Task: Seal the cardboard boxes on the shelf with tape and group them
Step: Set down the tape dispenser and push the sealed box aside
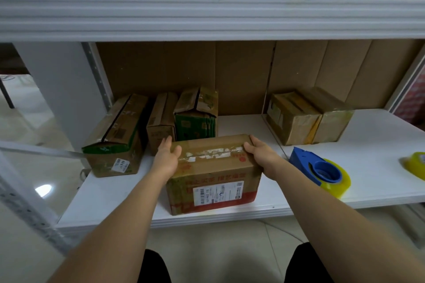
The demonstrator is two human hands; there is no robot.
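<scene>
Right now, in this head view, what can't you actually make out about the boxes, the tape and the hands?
- Front box: shipping label print too small to read; its far side faces away.
- Left hand and right hand: fingertips hidden over the box's end edges.
- Second tape roll: cut off by the right frame edge.
- Tape dispenser: cutting blade faces away.
- Three boxes at left: rears lost in shadow.

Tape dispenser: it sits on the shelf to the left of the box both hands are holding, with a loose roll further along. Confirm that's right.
Not quite. The head view shows the blue tape dispenser on the shelf to the right of the box that the left hand and right hand grip. The loose roll does lie further along, at the right edge.
</scene>
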